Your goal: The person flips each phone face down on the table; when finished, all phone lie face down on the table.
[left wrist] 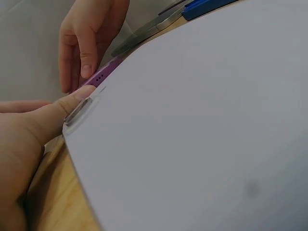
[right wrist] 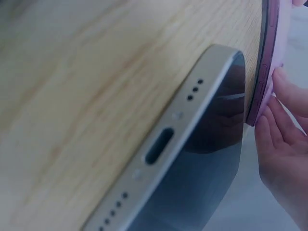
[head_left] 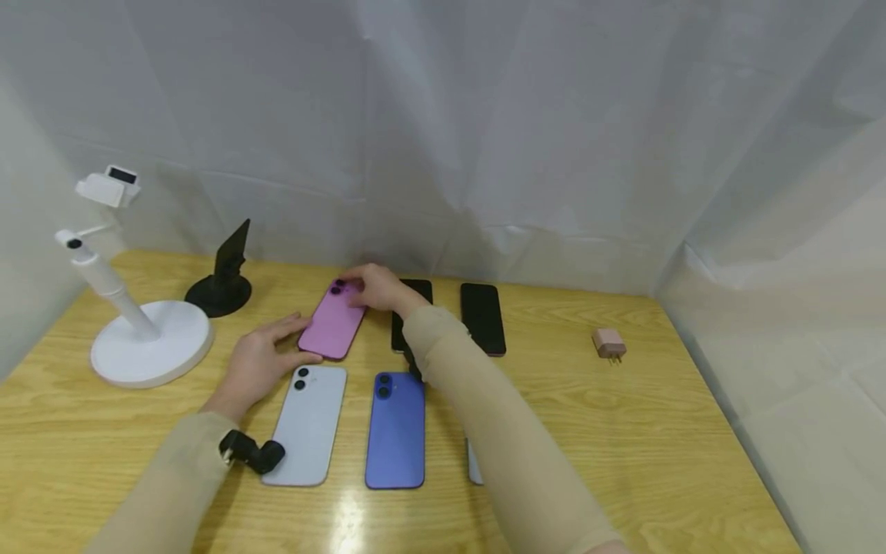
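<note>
A pink phone (head_left: 332,323) lies back-up on the wooden table, its camera lenses at the far end. My left hand (head_left: 259,362) touches its near left corner, fingers fairly straight along the side and thumb at the near edge. At the far right corner, my right hand (head_left: 379,288) pinches the phone, thumb over the back and fingers round the top edge. Just below the left hand lies a white phone (head_left: 311,423), which fills much of the left wrist view. Under my right forearm, a dark-screened phone (right wrist: 207,139) shows its charging port in the right wrist view.
A blue phone (head_left: 396,438) lies right of the white one; another phone (head_left: 474,465) is mostly hidden by my right sleeve. A second dark-screened phone (head_left: 483,319) lies farther right, near a pink charger plug (head_left: 609,342). White (head_left: 152,346) and black (head_left: 220,292) stands occupy the left.
</note>
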